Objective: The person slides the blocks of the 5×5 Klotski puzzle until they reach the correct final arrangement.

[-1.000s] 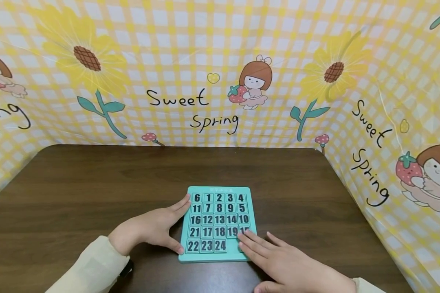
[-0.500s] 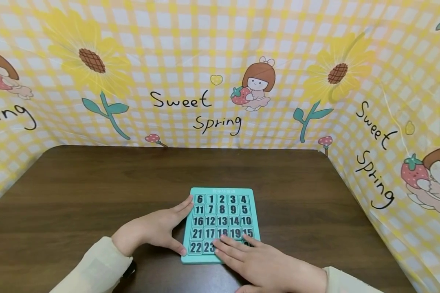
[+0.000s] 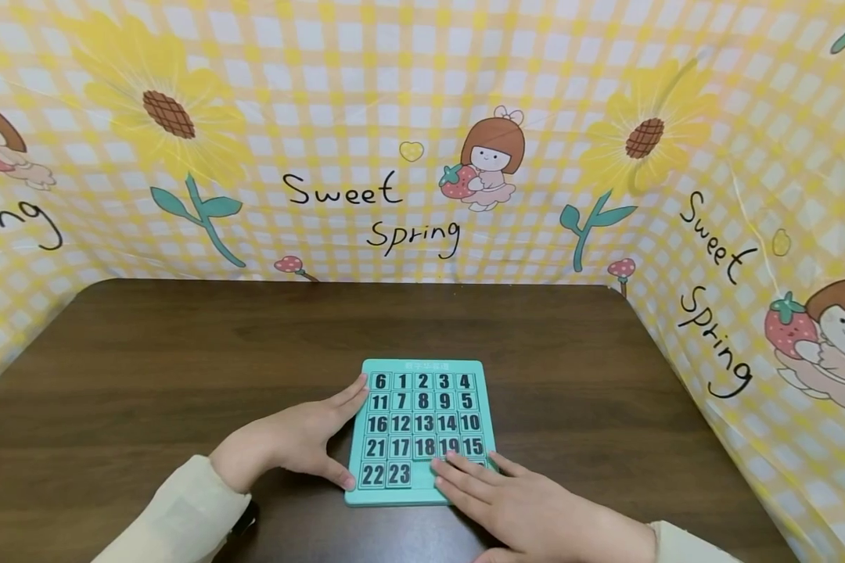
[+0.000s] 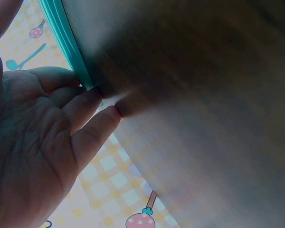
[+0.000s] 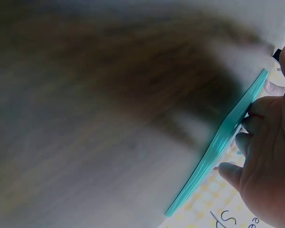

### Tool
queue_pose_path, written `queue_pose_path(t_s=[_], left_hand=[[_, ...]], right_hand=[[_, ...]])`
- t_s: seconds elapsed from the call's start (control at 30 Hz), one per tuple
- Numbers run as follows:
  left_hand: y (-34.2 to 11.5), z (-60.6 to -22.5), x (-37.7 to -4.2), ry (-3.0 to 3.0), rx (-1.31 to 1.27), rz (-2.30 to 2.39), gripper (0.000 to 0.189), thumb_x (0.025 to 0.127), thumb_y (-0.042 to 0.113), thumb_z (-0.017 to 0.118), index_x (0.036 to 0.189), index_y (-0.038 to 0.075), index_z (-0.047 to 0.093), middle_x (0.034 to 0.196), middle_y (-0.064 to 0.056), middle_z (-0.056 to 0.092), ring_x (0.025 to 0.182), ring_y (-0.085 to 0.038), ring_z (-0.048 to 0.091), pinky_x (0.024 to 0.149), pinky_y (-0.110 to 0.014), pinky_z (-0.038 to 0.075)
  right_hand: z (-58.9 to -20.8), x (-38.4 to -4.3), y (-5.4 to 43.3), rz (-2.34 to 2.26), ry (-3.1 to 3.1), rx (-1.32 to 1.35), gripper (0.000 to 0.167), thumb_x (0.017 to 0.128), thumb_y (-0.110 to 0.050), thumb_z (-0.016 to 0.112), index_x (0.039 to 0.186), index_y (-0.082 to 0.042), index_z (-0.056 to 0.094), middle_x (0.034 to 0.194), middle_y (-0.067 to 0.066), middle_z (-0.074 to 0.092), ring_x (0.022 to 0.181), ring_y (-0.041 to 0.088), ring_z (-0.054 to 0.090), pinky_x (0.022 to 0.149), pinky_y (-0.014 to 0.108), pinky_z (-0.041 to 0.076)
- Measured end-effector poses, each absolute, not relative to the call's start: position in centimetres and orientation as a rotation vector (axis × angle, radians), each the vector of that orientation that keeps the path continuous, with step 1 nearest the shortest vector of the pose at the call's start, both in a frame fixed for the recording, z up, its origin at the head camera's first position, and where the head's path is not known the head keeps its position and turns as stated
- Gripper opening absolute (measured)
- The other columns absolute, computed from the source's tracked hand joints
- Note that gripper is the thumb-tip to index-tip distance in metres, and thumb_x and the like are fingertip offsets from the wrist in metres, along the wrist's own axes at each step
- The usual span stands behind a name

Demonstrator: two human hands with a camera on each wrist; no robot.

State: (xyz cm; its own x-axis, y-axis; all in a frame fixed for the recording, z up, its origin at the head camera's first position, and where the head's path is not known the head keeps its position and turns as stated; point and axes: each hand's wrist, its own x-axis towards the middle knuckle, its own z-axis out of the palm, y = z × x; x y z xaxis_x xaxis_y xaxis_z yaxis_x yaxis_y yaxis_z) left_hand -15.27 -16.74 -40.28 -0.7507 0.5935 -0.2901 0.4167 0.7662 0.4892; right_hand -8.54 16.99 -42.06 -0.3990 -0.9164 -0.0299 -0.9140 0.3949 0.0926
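A turquoise number slide puzzle (image 3: 394,497) lies flat on the table. Its bottom row shows tiles 22 and 23, then a bare gap (image 3: 422,474). The left hand (image 3: 303,438) braces the puzzle's left side, thumb at the near corner and extended fingers near the far corner. In the left wrist view, its fingertips meet the puzzle's edge (image 4: 69,38). The right hand (image 3: 535,508) lays nearly straight fingers over the bottom row, right of the gap, hiding most of the tiles there. In the right wrist view, its fingers are behind the puzzle's edge (image 5: 223,137).
The dark brown wooden table (image 3: 253,328) extends around the puzzle. A yellow checked cloth (image 3: 345,94) with sunflowers and lettering stands behind and along both sides. A black band (image 3: 245,518) shows at the left sleeve.
The right fingers moved left over tile 24, then back right. The gap in the bottom row shifted from the fourth place to the third. The left hand stays at the puzzle's side.
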Motion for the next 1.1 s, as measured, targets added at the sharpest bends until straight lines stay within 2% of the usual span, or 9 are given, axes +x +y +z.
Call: queue_pose_path(t_s=[0.27, 0.7, 1.1], left_hand=[[-16.9, -40.2, -15.1, 2.525, 0.773, 0.566, 0.126, 0.069, 0.058, 0.083, 0.158, 0.001, 0.015, 0.169, -0.011, 0.003, 0.147, -0.033, 0.034, 0.113, -0.052, 0.036], [-16.7, -40.5, -15.4, 2.539, 0.778, 0.548, 0.125, 0.07, 0.059, 0.083, 0.158, 0.0, 0.015, 0.168, -0.012, 0.004, 0.147, -0.033, 0.033, 0.115, -0.051, 0.035], [-16.7, -40.4, -15.3, 2.538, 0.771, 0.547, 0.125, 0.069, 0.057, 0.083, 0.158, 0.0, 0.016, 0.169, -0.012, 0.005, 0.147, -0.033, 0.034, 0.114, -0.051, 0.036]], right_hand=[[-42.2, -8.9, 16.7, -0.094, -2.618, 1.73, 0.077, 0.101, -0.061, 0.034, 0.159, -0.011, 0.023, 0.167, 0.004, 0.021, 0.153, 0.022, 0.023, 0.11, 0.049, 0.042], [-41.2, -9.6, 12.4, -0.243, -2.584, 1.858, 0.075, 0.103, -0.062, 0.02, 0.16, -0.013, 0.016, 0.169, 0.002, 0.012, 0.155, 0.017, 0.015, 0.118, 0.046, 0.034], [-41.8, -9.5, 13.7, -0.224, -2.615, 1.822, 0.077, 0.102, -0.063, 0.022, 0.16, -0.012, 0.018, 0.169, 0.002, 0.013, 0.154, 0.019, 0.018, 0.116, 0.048, 0.037]])
